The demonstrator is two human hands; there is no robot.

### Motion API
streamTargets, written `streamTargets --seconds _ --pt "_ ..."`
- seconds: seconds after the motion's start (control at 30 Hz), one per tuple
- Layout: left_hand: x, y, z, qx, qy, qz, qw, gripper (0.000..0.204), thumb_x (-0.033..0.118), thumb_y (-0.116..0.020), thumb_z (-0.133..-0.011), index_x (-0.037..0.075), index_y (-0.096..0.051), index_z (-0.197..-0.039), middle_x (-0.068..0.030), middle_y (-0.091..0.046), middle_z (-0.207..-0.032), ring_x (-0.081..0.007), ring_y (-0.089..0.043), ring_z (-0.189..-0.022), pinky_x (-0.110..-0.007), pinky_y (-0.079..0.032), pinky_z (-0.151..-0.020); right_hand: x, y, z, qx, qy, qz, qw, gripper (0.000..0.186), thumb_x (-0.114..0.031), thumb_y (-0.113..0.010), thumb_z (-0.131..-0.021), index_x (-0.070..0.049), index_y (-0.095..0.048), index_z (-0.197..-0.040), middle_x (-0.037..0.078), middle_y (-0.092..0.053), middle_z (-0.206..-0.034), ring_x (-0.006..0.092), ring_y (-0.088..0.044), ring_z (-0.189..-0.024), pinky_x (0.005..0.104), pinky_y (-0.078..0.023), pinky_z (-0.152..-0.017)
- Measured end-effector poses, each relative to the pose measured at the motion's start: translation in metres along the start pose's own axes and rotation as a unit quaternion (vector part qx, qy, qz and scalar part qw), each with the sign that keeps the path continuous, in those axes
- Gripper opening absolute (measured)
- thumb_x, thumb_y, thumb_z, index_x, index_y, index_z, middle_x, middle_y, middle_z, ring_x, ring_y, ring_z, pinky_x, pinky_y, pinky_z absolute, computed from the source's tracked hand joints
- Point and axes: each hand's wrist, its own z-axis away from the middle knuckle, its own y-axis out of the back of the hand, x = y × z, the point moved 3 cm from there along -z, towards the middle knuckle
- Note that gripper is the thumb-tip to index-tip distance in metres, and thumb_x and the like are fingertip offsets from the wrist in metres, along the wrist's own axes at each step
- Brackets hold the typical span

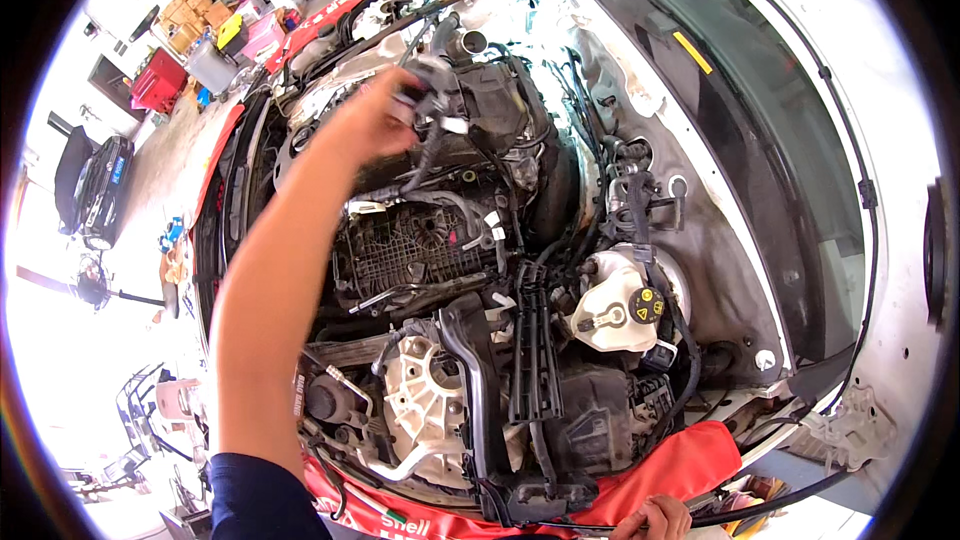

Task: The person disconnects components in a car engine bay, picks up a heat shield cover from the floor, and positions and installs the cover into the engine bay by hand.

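reaching over engine (pixel 492 112) | left hand (pixel 382 120) curled, blurred, hold unclear | dark-grey part (pixel 435 78) beside fingertips

Blurred left hand (pixel 382 122) and cropped right hand (pixel 655 520) (lower edge)

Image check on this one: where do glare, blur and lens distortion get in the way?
Head view: glare whites out much of the garage floor at left; the left hand is blurred, leaving its grip unclear; the white reservoir reads fairly crisp; fisheye distortion bows the windshield edges, and the corners are black.
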Motion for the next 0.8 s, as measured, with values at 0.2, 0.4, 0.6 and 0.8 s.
streamTargets --seconds 0.2,0.4,0.6,0.8 --pt "0.059 0.129 -0.039 0.205 -0.013 0.422 0.883 0.053 0.045 -0.080 -0.077 -0.001 -0.058 -0.088 -0.0082 -0.055 -0.086 -0.0186 -0.056 -0.072 -0.032 -0.063 -0.067 0.003 0.000 0.003 -0.003 -0.003 0.013 1.000 0.003 -0.009 -0.066 -0.084 -0.008 -0.067 -0.086 0.012 -0.070 -0.087 0.0304 -0.068 -0.077 0.0425 -0.054 -0.070" --pt "0.052 0.185 -0.107 0.079 -0.165 0.403 0.897 0.056 0.051 -0.056 -0.098 0.000 -0.053 -0.122 -0.0230 -0.060 -0.113 -0.0339 -0.058 -0.111 -0.050 -0.051 -0.102 0.001 -0.004 -0.001 -0.018 -0.028 0.023 0.999 0.006 -0.009 -0.064 -0.084 -0.006 -0.067 -0.088 0.011 -0.070 -0.088 0.0298 -0.067 -0.078 0.0413 -0.052 -0.068" --pt "0.009 0.151 -0.155 0.119 -0.132 0.180 0.968 0.072 0.043 -0.069 -0.093 -0.002 -0.040 -0.142 -0.0232 -0.056 -0.127 -0.0355 -0.059 -0.116 -0.044 -0.050 -0.102 -0.001 -0.014 0.001 -0.010 -0.036 0.051 0.998 0.008 -0.008 -0.063 -0.084 -0.005 -0.067 -0.089 0.013 -0.069 -0.086 0.0302 -0.066 -0.073 0.0417 -0.052 -0.067" --pt "-0.022 0.146 -0.100 0.217 -0.120 -0.335 0.909 0.058 0.036 -0.070 -0.091 -0.003 -0.055 -0.130 -0.0134 -0.069 -0.091 -0.0299 -0.070 -0.091 -0.040 -0.055 -0.083 0.001 -0.015 0.003 -0.003 -0.043 0.048 0.998 0.009 -0.006 -0.061 -0.082 -0.004 -0.067 -0.089 0.013 -0.067 -0.082 0.0310 -0.066 -0.071 0.0424 -0.052 -0.066"
